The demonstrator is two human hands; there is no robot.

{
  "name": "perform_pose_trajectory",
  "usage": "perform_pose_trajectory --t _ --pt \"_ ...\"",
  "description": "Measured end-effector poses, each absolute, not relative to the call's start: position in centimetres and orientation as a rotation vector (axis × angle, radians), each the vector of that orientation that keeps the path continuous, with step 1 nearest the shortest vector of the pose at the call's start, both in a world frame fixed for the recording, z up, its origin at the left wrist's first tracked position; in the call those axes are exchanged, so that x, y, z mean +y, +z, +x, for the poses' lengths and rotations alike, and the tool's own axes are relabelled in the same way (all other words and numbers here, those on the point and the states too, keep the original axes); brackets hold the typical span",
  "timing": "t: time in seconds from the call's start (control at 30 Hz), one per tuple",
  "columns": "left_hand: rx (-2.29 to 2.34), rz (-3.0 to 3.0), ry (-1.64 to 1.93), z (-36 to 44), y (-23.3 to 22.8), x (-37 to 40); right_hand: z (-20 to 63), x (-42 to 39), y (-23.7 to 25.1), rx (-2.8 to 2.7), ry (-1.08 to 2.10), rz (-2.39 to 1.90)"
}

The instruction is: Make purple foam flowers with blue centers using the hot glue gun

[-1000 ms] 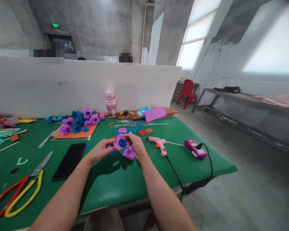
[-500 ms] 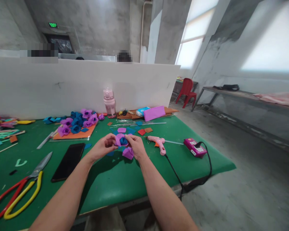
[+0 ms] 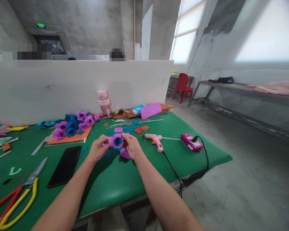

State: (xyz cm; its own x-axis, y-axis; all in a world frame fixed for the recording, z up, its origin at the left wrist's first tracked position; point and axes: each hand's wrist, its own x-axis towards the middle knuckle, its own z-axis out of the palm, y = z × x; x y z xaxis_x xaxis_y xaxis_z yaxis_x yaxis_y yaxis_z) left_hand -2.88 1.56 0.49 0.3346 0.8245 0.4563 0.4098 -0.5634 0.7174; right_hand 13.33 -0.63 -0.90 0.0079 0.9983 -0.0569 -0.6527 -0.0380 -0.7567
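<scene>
Between my hands is a purple paper flower [image 3: 113,142] with a dark blue centre, facing up toward me. My left hand [image 3: 98,149] pinches its left side, and my right hand [image 3: 133,146] grips a petal on its right. Beneath and around it lie loose petal pieces: a purple one [image 3: 124,153] just below, another purple piece [image 3: 118,130] behind, and blue ones partly hidden by the flower. Right of my hands rests a pink glue gun [image 3: 154,139], its nozzle toward the flower. A red piece [image 3: 138,130] and a brown piece [image 3: 145,128] sit behind the gun.
Finished purple and blue flowers [image 3: 72,124] are piled on an orange sheet at the left. A black phone [image 3: 64,166] and large scissors [image 3: 30,187] lie nearer. A pink bottle [image 3: 104,103] stands by the white partition [image 3: 82,83]. The glue gun's cord runs to a purple power strip [image 3: 192,142].
The flower has turned so its blue centre and purple petals show more openly. Both hands keep hold of it. The whole view has shifted slightly.
</scene>
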Motion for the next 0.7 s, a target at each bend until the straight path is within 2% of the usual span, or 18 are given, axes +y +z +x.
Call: perform_pose_trajectory --t 0.7 --pt "1.162 1.893 1.236 -2.74 0.5 1.22 13.64 -0.95 -0.2 -0.739 1.409 -0.67"
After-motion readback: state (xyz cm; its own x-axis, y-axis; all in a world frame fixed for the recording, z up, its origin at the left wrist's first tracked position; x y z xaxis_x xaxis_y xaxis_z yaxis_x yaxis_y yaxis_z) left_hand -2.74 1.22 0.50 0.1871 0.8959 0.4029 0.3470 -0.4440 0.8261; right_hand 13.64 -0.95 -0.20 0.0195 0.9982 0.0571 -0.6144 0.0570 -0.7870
